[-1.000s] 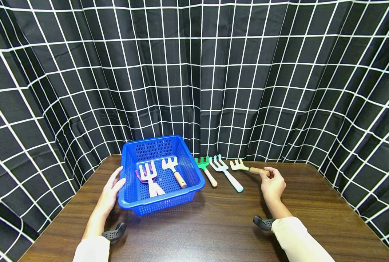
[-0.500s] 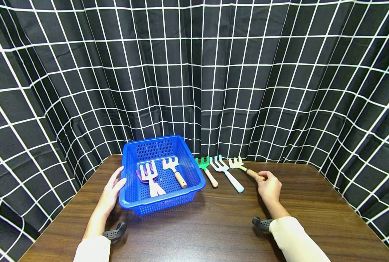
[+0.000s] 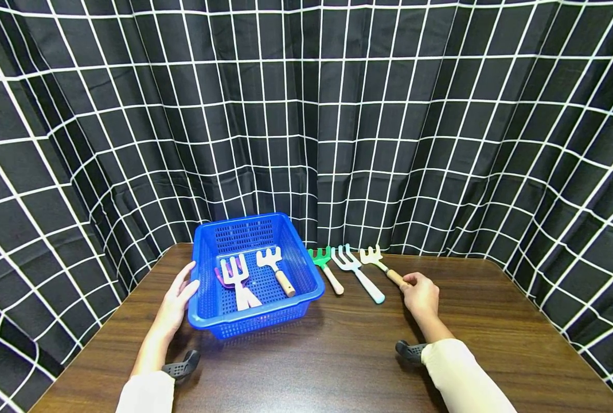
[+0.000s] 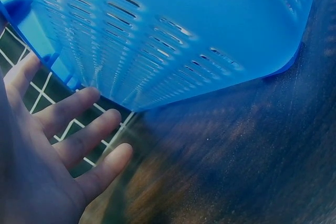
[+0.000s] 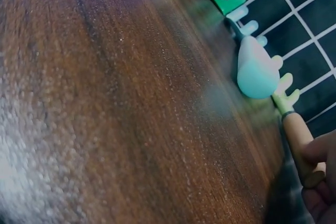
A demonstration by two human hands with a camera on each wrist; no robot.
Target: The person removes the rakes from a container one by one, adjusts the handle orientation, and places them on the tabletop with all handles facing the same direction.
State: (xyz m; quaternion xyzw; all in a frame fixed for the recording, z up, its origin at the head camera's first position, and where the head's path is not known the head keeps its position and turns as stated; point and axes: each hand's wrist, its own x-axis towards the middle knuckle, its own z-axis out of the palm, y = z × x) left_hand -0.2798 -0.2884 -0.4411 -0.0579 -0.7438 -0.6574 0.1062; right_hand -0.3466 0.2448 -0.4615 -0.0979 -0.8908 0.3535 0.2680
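My right hand (image 3: 422, 295) pinches the wooden handle end of a pale yellow-green garden hand fork (image 3: 394, 276), its tines pointing to the back left. In the right wrist view, fingers and thumb close round the end of that handle. On the left, my left hand (image 3: 171, 307) is at the left rim of a blue plastic basket (image 3: 310, 293). The left wrist view shows its fingers (image 4: 94, 135) spread and relaxed beside the slotted wall. Inside the basket lie a white-tined fork (image 3: 234, 272), a purple one (image 3: 218, 277) partly beneath it, and a cream fork with wooden handle (image 3: 284, 283).
Between the basket and my right hand lie a green hand fork (image 3: 332, 280) and a light-blue one (image 3: 368, 285) on the wooden table (image 3: 337, 355). A black curtain with a white grid (image 3: 368, 126) hangs behind the table.
My right hand has moved left and slightly toward me with the handle end, turning the yellow-green fork to lie more in line with its neighbours. The left hand and basket stay nearly still.
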